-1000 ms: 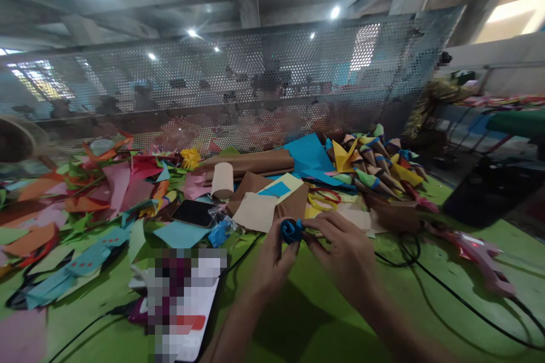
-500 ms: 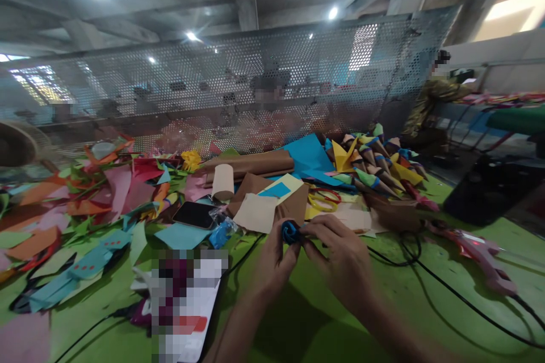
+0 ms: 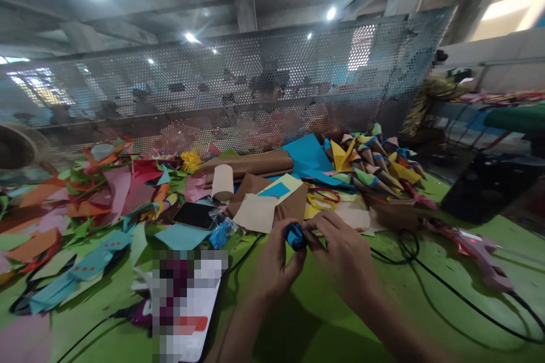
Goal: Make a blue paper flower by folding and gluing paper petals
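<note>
Above the green table, my left hand point(image 3: 276, 264) is closed round a small blue rolled piece point(image 3: 294, 236), which looks like a paper rose with a spiral top. My right hand point(image 3: 338, 249) meets it from the right, thumb and forefinger pinched at its edge. Just beyond the hands lie a beige paper sheet point(image 3: 255, 212) and a brown sheet point(image 3: 293, 204). A pair of yellow-handled scissors point(image 3: 321, 199) rests behind my right hand. Whether the right fingertips grip the blue piece or only press on it is hard to make out.
Coloured paper scraps point(image 3: 123, 187) heap up on the left. Paper cones point(image 3: 377, 164) are piled at the back right. A pink glue gun point(image 3: 481, 255) with a black cable lies at the right, a phone point(image 3: 193, 215) at centre left. A perforated metal screen point(image 3: 238, 91) stands behind; a person point(image 3: 430, 96) works beyond.
The blue paper piece has turned a little in my fingers, its spiral now facing more to the right. Both hands have shifted slightly; the left thumb sits lower.
</note>
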A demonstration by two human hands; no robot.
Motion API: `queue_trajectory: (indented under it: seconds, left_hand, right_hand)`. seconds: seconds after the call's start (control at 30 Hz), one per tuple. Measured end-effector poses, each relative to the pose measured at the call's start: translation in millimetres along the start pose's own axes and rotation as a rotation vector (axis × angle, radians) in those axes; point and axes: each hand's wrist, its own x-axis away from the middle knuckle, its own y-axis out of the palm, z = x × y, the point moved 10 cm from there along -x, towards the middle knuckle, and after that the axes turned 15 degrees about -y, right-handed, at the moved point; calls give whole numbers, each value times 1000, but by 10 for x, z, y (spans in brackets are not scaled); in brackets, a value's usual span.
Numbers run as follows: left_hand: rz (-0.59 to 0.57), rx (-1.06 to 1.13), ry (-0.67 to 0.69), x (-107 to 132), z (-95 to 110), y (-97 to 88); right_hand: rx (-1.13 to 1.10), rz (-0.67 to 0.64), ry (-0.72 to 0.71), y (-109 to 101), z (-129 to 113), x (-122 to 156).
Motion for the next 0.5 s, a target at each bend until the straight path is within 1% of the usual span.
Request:
queue_trajectory:
  seconds: [0.13, 0.3, 0.5]
  left_hand:
    - [-10, -25, 25, 19, 29, 8]
    - [-13, -21, 44, 35, 118, -10]
    - [-3, -7, 52, 61, 164, -20]
  right_hand:
    - [145, -68, -63, -21, -76, -66]
    - [235, -128, -156, -40, -169, -155]
    - [313, -274, -229, 14, -226, -236]
